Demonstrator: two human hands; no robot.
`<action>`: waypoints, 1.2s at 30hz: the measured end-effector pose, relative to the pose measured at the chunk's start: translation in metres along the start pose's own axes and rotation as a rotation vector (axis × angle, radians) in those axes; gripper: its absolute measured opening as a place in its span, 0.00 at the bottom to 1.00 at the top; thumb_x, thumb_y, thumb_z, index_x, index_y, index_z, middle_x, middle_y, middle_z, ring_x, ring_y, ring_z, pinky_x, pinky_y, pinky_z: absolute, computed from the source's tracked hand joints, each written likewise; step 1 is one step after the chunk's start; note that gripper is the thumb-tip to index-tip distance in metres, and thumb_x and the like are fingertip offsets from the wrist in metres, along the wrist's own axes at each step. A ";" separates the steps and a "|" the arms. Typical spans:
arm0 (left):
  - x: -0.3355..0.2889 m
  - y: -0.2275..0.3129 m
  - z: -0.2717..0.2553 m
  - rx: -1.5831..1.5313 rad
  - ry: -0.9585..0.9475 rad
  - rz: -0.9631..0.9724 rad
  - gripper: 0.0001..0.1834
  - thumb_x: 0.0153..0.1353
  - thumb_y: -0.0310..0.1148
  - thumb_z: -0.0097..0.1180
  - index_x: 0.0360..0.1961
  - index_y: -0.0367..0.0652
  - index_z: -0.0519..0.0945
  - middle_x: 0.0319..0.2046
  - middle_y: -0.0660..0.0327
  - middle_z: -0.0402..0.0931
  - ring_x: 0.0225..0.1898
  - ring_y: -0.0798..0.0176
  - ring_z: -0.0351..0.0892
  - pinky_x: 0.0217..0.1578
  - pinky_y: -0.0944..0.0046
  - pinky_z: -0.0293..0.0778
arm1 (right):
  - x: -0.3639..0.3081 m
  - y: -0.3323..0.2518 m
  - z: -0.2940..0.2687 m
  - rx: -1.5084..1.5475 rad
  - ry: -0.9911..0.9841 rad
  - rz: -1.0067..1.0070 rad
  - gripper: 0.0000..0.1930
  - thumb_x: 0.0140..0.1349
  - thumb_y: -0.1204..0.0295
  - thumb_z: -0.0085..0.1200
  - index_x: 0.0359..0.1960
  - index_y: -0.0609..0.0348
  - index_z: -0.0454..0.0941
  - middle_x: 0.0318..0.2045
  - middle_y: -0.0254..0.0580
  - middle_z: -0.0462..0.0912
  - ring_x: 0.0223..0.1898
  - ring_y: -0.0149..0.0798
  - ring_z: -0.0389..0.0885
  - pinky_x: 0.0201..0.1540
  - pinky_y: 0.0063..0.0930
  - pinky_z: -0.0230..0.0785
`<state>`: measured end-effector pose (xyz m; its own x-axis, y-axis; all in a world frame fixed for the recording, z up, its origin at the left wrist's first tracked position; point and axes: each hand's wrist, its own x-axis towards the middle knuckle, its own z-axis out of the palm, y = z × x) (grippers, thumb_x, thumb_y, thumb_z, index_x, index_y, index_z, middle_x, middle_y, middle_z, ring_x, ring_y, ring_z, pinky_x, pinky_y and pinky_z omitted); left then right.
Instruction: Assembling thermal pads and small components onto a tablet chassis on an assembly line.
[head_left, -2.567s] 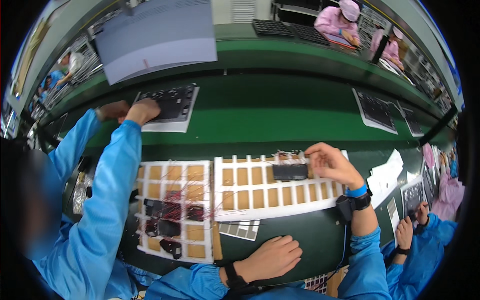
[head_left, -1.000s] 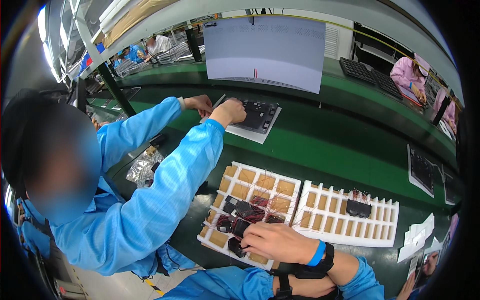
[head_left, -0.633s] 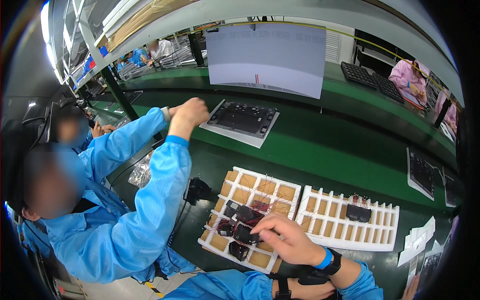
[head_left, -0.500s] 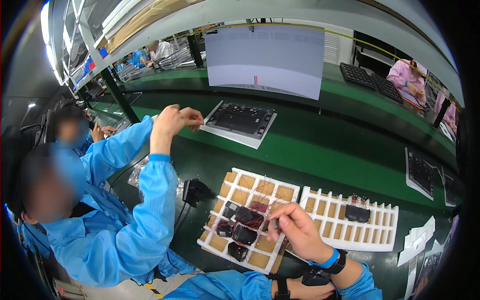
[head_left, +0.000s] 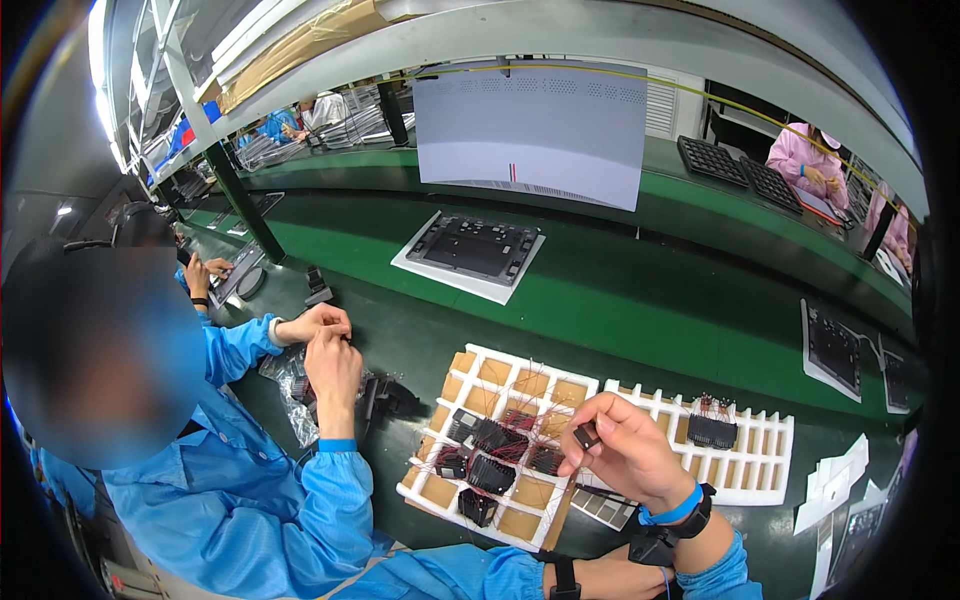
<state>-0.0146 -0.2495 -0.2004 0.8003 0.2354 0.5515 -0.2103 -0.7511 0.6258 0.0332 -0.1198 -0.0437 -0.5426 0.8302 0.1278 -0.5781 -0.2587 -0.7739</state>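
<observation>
My right hand, with a blue band and a black strap at the wrist, is raised over the right edge of a white gridded tray. Its thumb and fingers pinch a small black block-shaped part. In the tray lie several black parts with thin red wires. My left hand crosses low beneath the right wrist; its fingers are hidden behind the right wrist. A flat panel with pale squares shows below my right hand. A second white gridded tray holds a black finned part with red wires.
A co-worker in blue sits at left, both hands together near a clear plastic bag. A dark flat device lies on a white sheet at the back before a grey panel. White papers and another dark device are at right.
My right hand has moved slightly right and turned, showing the black part in its fingers. The co-worker's raised hand has come down to the other hand. More of the flat panel shows.
</observation>
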 end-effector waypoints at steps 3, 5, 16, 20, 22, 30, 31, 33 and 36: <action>0.015 0.008 -0.014 -0.032 0.065 -0.009 0.11 0.62 0.34 0.55 0.29 0.39 0.82 0.27 0.48 0.79 0.33 0.44 0.81 0.39 0.49 0.78 | -0.002 -0.008 -0.009 0.097 0.020 -0.022 0.14 0.80 0.70 0.43 0.60 0.63 0.73 0.38 0.39 0.73 0.43 0.34 0.77 0.45 0.36 0.82; 0.024 0.025 -0.035 -0.051 0.096 -0.015 0.10 0.62 0.35 0.56 0.28 0.39 0.82 0.26 0.49 0.79 0.31 0.44 0.81 0.37 0.49 0.78 | -0.007 -0.018 -0.007 0.177 0.068 -0.059 0.15 0.78 0.73 0.45 0.63 0.60 0.72 0.38 0.41 0.74 0.42 0.35 0.78 0.34 0.25 0.78; 0.036 0.031 -0.060 0.106 -0.127 -0.155 0.07 0.60 0.34 0.61 0.31 0.42 0.79 0.34 0.54 0.75 0.42 0.47 0.76 0.44 0.50 0.74 | -0.043 -0.077 -0.059 0.138 0.371 -0.135 0.17 0.72 0.76 0.55 0.61 0.62 0.77 0.39 0.33 0.80 0.31 0.21 0.66 0.26 0.15 0.54; 0.040 0.029 -0.054 0.091 -0.154 -0.125 0.07 0.62 0.34 0.61 0.30 0.43 0.78 0.33 0.55 0.72 0.40 0.49 0.74 0.43 0.52 0.72 | -0.091 -0.099 -0.094 -0.245 0.640 -0.227 0.17 0.70 0.73 0.63 0.58 0.60 0.77 0.39 0.26 0.80 0.27 0.15 0.64 0.25 0.12 0.53; 0.039 0.027 -0.052 0.095 -0.164 -0.163 0.08 0.62 0.34 0.61 0.30 0.43 0.78 0.32 0.55 0.72 0.40 0.49 0.74 0.43 0.52 0.72 | -0.114 -0.113 -0.114 -0.315 0.777 -0.268 0.16 0.71 0.72 0.62 0.58 0.59 0.77 0.38 0.27 0.80 0.28 0.16 0.68 0.25 0.11 0.55; 0.037 0.028 -0.054 0.067 -0.163 -0.177 0.07 0.62 0.34 0.62 0.30 0.44 0.78 0.32 0.56 0.71 0.39 0.50 0.73 0.42 0.53 0.71 | -0.217 -0.189 -0.208 -0.450 1.223 -0.499 0.09 0.72 0.62 0.63 0.49 0.47 0.84 0.32 0.20 0.82 0.31 0.16 0.73 0.24 0.13 0.51; 0.038 0.028 -0.054 0.066 -0.161 -0.180 0.07 0.61 0.33 0.62 0.30 0.44 0.78 0.31 0.56 0.71 0.39 0.51 0.73 0.41 0.53 0.71 | -0.229 -0.197 -0.221 -0.454 1.303 -0.511 0.07 0.71 0.62 0.64 0.45 0.46 0.85 0.30 0.19 0.80 0.29 0.16 0.71 0.24 0.14 0.50; 0.040 0.028 -0.055 0.058 -0.161 -0.178 0.07 0.61 0.33 0.62 0.30 0.44 0.78 0.31 0.56 0.71 0.38 0.51 0.73 0.41 0.53 0.71 | -0.262 -0.213 -0.251 -0.450 1.376 -0.547 0.05 0.71 0.61 0.65 0.39 0.45 0.85 0.27 0.17 0.75 0.26 0.17 0.67 0.24 0.16 0.48; 0.042 0.026 -0.054 0.060 -0.163 -0.190 0.07 0.61 0.33 0.62 0.29 0.44 0.78 0.31 0.56 0.71 0.38 0.51 0.74 0.40 0.53 0.72 | -0.295 -0.229 -0.293 -0.459 1.493 -0.574 0.08 0.71 0.62 0.64 0.36 0.50 0.84 0.25 0.20 0.74 0.23 0.19 0.66 0.24 0.17 0.55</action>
<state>-0.0169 -0.2254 -0.1310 0.9031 0.2774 0.3279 -0.0175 -0.7390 0.6735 0.5037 -0.1605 -0.0862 0.8414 0.5402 -0.0161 -0.1212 0.1597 -0.9797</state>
